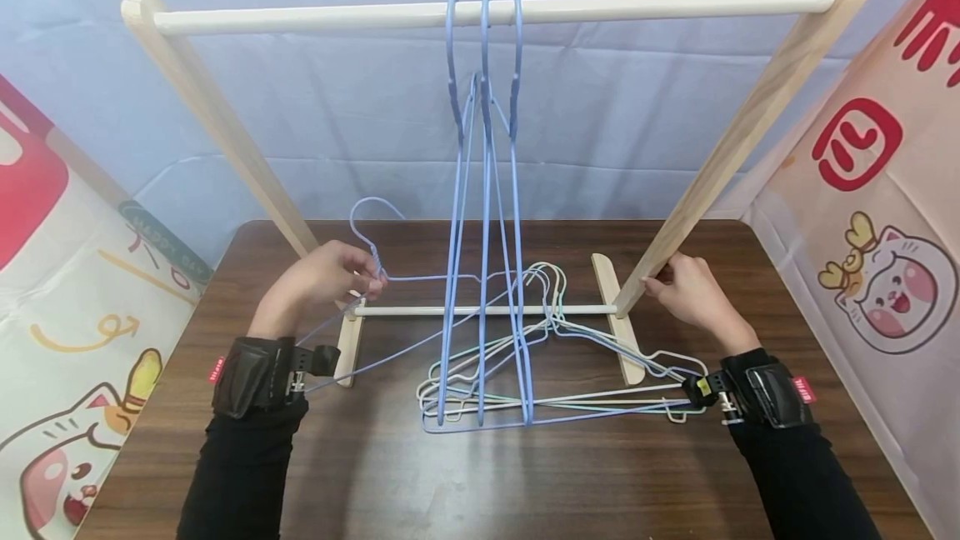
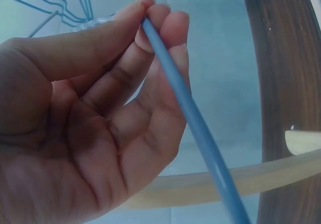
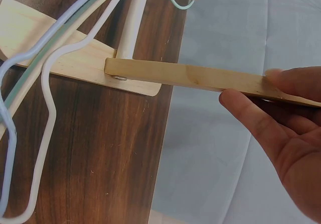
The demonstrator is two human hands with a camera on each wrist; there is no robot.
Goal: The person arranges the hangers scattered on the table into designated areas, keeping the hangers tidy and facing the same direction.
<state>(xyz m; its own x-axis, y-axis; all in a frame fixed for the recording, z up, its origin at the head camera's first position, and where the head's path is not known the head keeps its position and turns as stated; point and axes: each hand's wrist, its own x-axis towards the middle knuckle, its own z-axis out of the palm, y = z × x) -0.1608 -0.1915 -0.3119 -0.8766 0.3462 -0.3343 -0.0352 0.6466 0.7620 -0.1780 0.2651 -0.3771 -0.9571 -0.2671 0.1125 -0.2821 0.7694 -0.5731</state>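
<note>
My left hand (image 1: 330, 277) pinches a blue hanger (image 1: 354, 219) at its neck between thumb and fingertips. That hanger's hook points up, and its body slants down toward the left wrist and behind the hanging ones. In the left wrist view its blue wire runs past the fingertips. My right hand (image 1: 693, 294) holds the lower part of the rack's right wooden post (image 1: 742, 140), thumb on one side and fingers on the other. Three blue hangers (image 1: 485, 32) hang side by side from the middle of the white rail (image 1: 300, 20).
Several white, green and blue hangers (image 1: 551, 325) lie overlapping on the brown table (image 1: 360, 473), under the hanging ones and reaching the right wrist strap. The rack stands on two wooden feet (image 1: 632, 367) joined by a low white bar (image 1: 412, 312). Behind hangs a pale blue cloth (image 1: 637, 148).
</note>
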